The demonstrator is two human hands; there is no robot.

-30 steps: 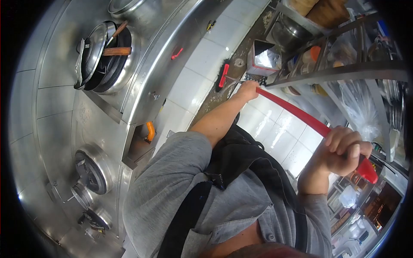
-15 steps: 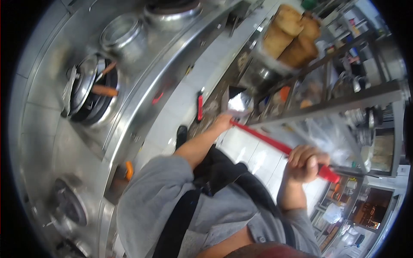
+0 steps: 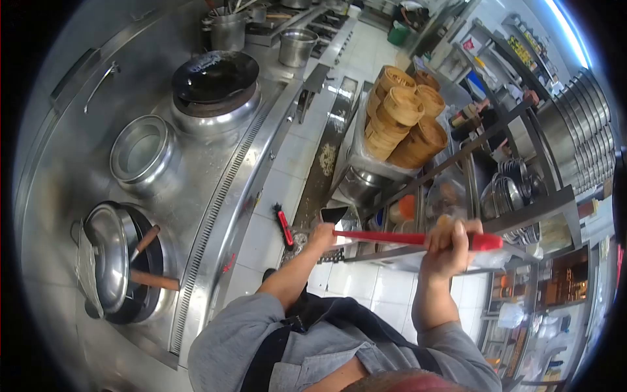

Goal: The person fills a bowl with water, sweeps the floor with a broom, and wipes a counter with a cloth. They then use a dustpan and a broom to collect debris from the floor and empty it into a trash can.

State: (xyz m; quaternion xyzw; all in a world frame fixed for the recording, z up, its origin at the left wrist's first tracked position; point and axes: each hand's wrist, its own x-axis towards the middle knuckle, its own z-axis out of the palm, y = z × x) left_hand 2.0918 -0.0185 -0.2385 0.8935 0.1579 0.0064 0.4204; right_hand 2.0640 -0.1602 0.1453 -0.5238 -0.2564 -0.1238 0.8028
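Note:
My left hand [image 3: 319, 238] is wrapped round the pole of a long-handled floor brush [image 3: 385, 236], low on its red handle. Near the handle's top end, my right hand [image 3: 452, 245] grips it with the fingers curled over. The pole runs leftward past my left hand to a red and black brush head [image 3: 283, 226] on the tiled floor. Just beyond my left hand is a dark, open-topped metal box [image 3: 339, 215]. The brush head lies between the steel stove front and a floor drain channel [image 3: 325, 157].
On the left, a steel stove counter [image 3: 189, 170] bears a black wok [image 3: 215, 77], a metal pot [image 3: 140, 149] and a lidded wok [image 3: 114, 255]. Stacked bamboo steamers [image 3: 405, 111] stand ahead on the right. A steel rack [image 3: 522, 215] flanks my right. Far off, a person [image 3: 414, 13] bends.
The view has tilted up and steadied, showing more of the kitchen ahead. In view, the brush head is lower and left, and its handle lies nearly level. Both hands keep their grip.

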